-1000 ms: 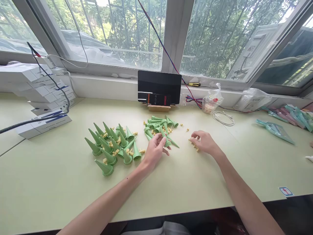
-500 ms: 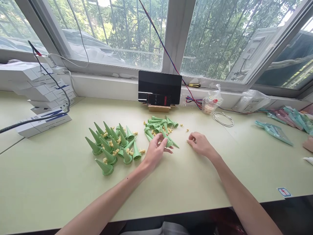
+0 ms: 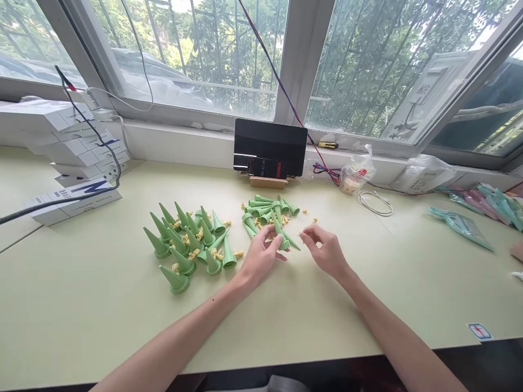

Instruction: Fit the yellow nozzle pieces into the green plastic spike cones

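Observation:
My left hand (image 3: 266, 250) holds a green cone (image 3: 279, 235) between thumb and fingers, its wide end toward me. To the right, my right hand (image 3: 322, 247) is pinched, its fingertips turned toward the cone and apart from it; whatever they may hold is too small to make out. A loose pile of green cones (image 3: 259, 204) with small yellow pieces (image 3: 285, 220) lies just beyond my left hand. A larger group of green cones (image 3: 175, 255), many upright, stands at the left among yellow fittings (image 3: 238, 253).
A phone (image 3: 267, 167) leans on a dark tablet (image 3: 272, 144) at the back. White boxes (image 3: 77, 201) are stacked at the left. A tied plastic bag (image 3: 356, 174), a coiled white cable (image 3: 375, 203) and teal packets (image 3: 463, 226) lie at the right, near part of another person's hand (image 3: 517, 250).
My right hand has moved left, closer to the cone in my left hand. The view has shifted slightly, and my left hand keeps its hold.

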A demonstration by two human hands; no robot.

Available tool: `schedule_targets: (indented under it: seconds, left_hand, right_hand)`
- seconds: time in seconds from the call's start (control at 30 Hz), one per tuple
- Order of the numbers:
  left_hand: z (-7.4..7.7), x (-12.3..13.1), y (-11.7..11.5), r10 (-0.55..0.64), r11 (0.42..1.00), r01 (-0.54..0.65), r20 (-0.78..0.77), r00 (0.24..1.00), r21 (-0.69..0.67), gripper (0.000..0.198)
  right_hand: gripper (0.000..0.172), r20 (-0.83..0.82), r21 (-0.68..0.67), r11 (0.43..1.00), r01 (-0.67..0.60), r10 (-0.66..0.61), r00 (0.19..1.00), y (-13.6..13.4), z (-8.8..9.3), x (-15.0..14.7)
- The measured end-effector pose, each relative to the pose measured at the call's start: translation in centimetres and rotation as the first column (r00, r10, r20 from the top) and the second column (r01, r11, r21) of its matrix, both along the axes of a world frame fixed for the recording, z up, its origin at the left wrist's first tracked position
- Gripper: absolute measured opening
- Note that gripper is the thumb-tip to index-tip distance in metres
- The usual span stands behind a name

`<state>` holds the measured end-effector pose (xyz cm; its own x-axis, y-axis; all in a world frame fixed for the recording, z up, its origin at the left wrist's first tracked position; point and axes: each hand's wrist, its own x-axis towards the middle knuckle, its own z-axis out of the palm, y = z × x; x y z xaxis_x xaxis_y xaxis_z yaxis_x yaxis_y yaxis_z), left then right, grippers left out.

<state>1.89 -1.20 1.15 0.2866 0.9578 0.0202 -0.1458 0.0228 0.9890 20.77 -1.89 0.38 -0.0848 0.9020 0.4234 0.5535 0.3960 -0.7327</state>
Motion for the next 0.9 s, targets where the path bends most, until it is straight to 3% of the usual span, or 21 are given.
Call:
schedule_targets:
  seconds: [0.27,0.9]
  left_hand:
    - [-0.8,0.0,-0.1,-0.037,0.998,0.042,-0.073,0.997,0.056,0.034]
    - [-0.8,0.0,-0.4,-0.060,0.996,0.066,-0.085,0.995,0.062,0.033]
  right_hand:
    - [0.020,-0.071,-0.024,0.992,-0.124,0.122,0.990,-1.1,-0.4,-1.7]
    - [0.023,-0.060,-0.056,0.987,-0.150,0.147,0.987,-0.9,-0.3,-1.8]
